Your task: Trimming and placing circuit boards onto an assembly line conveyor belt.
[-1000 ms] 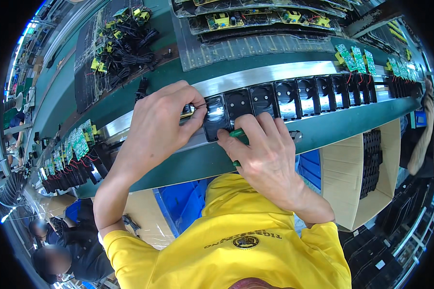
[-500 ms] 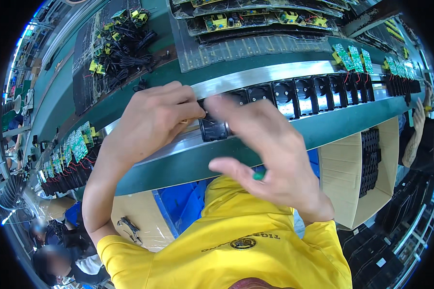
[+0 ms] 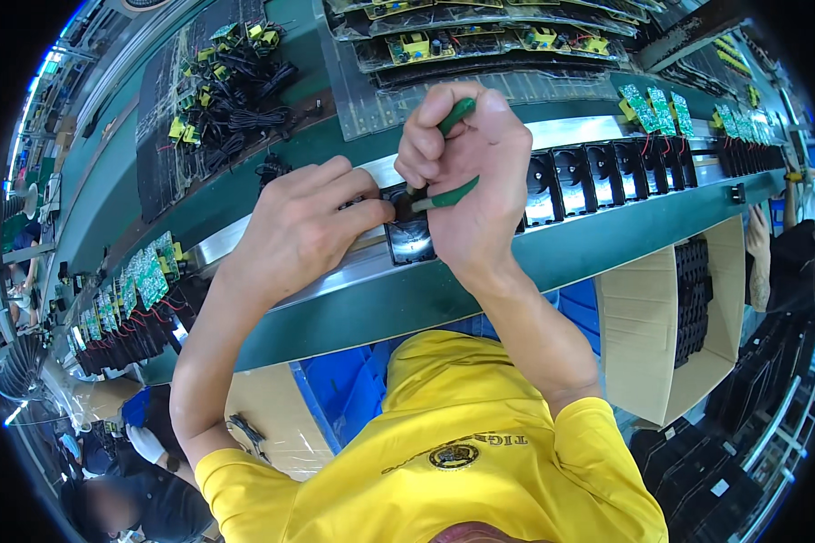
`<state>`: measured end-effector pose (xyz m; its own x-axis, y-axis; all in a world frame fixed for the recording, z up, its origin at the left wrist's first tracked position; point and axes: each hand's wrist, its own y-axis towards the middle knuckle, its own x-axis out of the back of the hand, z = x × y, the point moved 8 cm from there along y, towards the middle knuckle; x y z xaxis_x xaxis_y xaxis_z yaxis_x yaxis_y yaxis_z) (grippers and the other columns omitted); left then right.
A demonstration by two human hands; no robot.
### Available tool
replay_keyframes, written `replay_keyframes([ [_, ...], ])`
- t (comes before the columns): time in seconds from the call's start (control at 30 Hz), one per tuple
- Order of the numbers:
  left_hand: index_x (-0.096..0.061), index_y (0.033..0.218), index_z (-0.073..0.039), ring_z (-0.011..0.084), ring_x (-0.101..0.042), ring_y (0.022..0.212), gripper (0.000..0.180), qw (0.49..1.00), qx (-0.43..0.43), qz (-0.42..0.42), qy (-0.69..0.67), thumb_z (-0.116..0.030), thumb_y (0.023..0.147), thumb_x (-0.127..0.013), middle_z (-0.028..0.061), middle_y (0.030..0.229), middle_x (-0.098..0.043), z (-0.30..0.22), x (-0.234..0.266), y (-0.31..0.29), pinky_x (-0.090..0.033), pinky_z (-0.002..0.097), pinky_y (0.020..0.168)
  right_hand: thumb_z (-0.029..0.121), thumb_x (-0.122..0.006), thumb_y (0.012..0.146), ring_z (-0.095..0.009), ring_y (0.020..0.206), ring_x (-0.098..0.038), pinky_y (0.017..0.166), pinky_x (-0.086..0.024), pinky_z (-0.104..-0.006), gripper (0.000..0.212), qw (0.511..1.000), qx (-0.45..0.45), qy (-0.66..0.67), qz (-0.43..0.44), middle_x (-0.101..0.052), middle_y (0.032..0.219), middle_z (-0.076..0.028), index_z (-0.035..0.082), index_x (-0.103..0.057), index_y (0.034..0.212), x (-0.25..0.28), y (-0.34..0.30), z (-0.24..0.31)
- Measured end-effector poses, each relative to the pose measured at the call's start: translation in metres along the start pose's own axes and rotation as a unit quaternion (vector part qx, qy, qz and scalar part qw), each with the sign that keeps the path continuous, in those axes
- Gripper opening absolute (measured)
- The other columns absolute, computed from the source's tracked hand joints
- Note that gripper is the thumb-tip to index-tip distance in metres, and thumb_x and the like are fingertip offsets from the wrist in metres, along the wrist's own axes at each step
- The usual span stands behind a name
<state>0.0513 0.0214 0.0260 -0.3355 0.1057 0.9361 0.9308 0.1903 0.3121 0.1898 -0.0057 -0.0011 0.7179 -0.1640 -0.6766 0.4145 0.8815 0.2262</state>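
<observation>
My right hand (image 3: pixel 475 181) is wrapped round a pair of green-handled pliers (image 3: pixel 455 195), with the two handles spread apart. The tips of the pliers reach down to a small black plastic case (image 3: pixel 411 244) on the metal rail. At the left side of this case my left hand (image 3: pixel 303 217) has its thumb and forefinger pinched together, close to the plier tips. What the pinch holds is hidden by the fingers. Further right along the rail stands a row of similar black cases (image 3: pixel 570 181), partly covered by my right hand.
Green circuit boards (image 3: pixel 145 276) on red wires stand at the left, others (image 3: pixel 656 110) at the right. Black cables with yellow parts (image 3: pixel 244 100) lie at the back left. Racks of boards (image 3: pixel 480 45) are behind. An open carton (image 3: pixel 638 335) stands below the bench edge.
My right hand has swung up and turned palm inward, bringing the pliers to the black case. My left hand has shifted slightly right. A small black piece now shows on the rail at the right.
</observation>
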Motion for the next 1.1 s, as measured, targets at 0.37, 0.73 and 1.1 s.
replay_keyframes([
  [0.37,-0.074,0.102,-0.015,0.0206,-0.062,0.093,0.011,1.0,0.008,-0.019,0.002,-0.014,0.092,-0.077,0.0006,0.106,-0.067,0.003,-0.003,-0.004,-0.053,0.0327,0.079,0.026,-0.044,0.116,-0.012,0.073,-0.041,0.067,-0.036,-0.0294,0.025,0.999,-0.028,-0.004,0.018,-0.051,0.087,-0.003,0.008,-0.059,0.107,-0.015,0.007,-0.008],
  [0.73,-0.073,0.103,-0.012,0.0241,-0.064,0.09,0.01,0.998,0.062,0.015,-0.027,-0.013,0.094,-0.077,0.0022,0.106,-0.069,-0.003,0.004,0.002,-0.054,0.0351,0.078,0.023,-0.05,0.112,-0.013,0.077,-0.046,0.069,-0.038,-0.0271,0.024,0.995,-0.073,-0.049,0.041,-0.056,0.09,-0.004,0.008,-0.066,0.104,-0.011,0.008,-0.007],
  [1.1,-0.072,0.103,-0.009,0.0235,-0.066,0.085,0.007,0.988,0.15,-0.014,-0.026,-0.008,0.098,-0.077,0.0023,0.105,-0.068,-0.015,0.005,0.004,-0.054,0.0364,0.073,0.01,-0.09,0.084,-0.022,0.091,-0.06,0.078,-0.05,-0.0344,0.031,0.644,0.159,-0.727,0.178,-0.066,0.111,-0.004,0.013,-0.086,0.115,-0.011,-0.075,0.078],
])
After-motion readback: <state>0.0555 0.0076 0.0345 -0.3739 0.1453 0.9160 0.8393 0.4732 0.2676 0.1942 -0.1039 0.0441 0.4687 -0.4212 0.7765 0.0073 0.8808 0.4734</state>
